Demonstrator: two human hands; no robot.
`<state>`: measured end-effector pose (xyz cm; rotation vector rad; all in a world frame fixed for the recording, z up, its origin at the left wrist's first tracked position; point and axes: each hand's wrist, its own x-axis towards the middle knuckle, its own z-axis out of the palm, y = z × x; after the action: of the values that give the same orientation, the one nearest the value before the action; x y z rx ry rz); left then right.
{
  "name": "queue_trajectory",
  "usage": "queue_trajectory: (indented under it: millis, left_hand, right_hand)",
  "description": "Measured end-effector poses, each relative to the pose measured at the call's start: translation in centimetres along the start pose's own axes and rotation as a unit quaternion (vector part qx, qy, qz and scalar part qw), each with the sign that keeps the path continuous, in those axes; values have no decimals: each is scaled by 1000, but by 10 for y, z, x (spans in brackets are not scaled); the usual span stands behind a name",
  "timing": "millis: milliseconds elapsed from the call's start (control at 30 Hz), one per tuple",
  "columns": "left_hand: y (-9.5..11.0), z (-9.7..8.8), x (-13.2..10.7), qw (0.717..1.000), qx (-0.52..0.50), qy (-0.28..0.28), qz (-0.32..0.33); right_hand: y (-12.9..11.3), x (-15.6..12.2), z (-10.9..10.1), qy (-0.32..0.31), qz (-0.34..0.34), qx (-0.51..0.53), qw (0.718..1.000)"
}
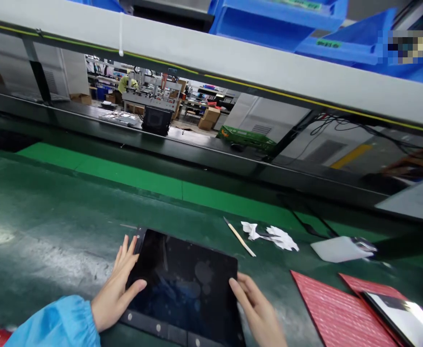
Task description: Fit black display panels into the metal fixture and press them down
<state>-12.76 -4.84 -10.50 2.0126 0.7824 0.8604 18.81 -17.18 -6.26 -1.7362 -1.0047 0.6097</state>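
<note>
Dark panel touched on both sides

The green counter spreads beneath the dark panel, which appears to rest face up. Blue bins sit beyond and above it. Right of the panel lie red sheets, one bearing a white-faced device. The panel lies between both hands' fingers; each hand touches a side, so neither is nearer. Its long axis is uncertain, the near right corner being cut off. The left hand, at its left edge, has fingers loosely spread, thumb on the face; the right hand, at its right edge, curls its fingers, though whether they pinch cannot be told. Beyond its far right corner are a white bottle, crumpled tissues and a thin pointed tool. Green labels on the bins carry writing too small to read.
</note>
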Motion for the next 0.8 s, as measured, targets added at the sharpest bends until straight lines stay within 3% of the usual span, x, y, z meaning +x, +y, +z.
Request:
queue_trajectory:
  millis: [67,167,267,400,467,533,800]
  left_hand:
    - [1,1,0,1000,-12,6,-2]
    - [9,-1,5,998,-48,23,-14]
    - [26,-8,19,979,-176,6,-99]
    - [53,-20,43,877,-436,-48,-198]
    - [61,-22,51,828,-516,-68,-211]
    - [63,-22,56,801,-552,-81,-217]
    - [57,-16,59,793,-563,-52,-227]
  right_hand:
    - [4,-7,2,-24,25,12,999]
    - [-2,-9,8,4,56,49,997]
    - [-17,-2,11,21,101,139,985]
    - [-36,9,11,59,131,215,966]
    - [-40,11,11,81,141,208,965]
    - [-40,13,11,96,153,204,962]
    - [-40,15,13,114,173,241,948]
